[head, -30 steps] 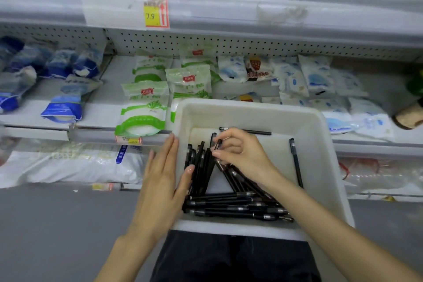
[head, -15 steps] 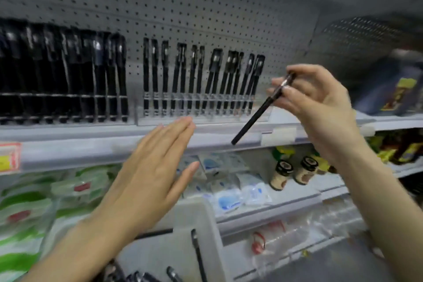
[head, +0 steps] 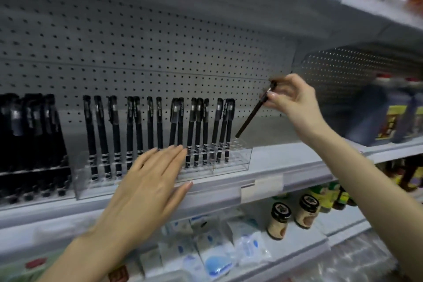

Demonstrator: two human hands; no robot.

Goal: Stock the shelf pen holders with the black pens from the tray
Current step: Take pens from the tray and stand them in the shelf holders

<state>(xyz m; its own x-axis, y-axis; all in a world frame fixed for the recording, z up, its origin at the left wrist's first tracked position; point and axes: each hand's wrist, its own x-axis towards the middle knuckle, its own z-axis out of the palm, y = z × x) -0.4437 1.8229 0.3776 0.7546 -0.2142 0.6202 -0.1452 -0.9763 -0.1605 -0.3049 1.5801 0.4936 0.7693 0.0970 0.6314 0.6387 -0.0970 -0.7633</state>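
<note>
On grey store shelf [head: 286, 162] | right hand [head: 295, 98] pinches pen [head: 254, 114] over holder [head: 238, 162] | left hand [head: 146, 188] flat, empty

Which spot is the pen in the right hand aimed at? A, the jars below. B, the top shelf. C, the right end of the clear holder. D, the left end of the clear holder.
C: the right hand pinches the black pen at a tilt, its lower tip just above the empty right end of the clear holder.

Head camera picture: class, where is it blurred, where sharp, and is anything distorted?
Head view: the held pen and the boxes at the right edge are smeared by motion; the racked pens and left hand are fairly sharp; the shelf edge curves from the wide-angle lens.
</note>
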